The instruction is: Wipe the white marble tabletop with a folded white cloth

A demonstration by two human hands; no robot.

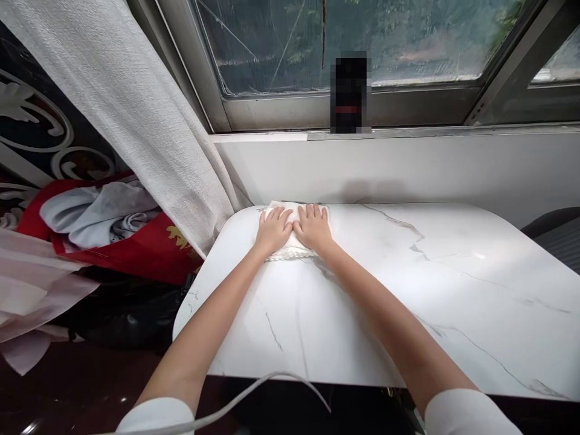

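A folded white cloth [290,249] lies at the far left part of a white marble-patterned table [408,302], close to the wall under the window. My left hand [273,230] rests flat on the cloth's left half, fingers stretched out and slightly apart. My right hand [313,226] lies flat beside it on the right half, fingers spread too. The two hands touch at the thumbs. Most of the cloth is hidden beneath them; only its lacy front edge and back corners show.
A white curtain [136,121] hangs at the left down to the table's corner. Red and grey fabrics [113,229] are piled left of the table. A dark blurred object [350,90] stands on the window sill. A white cable [254,393] crosses the table's near edge.
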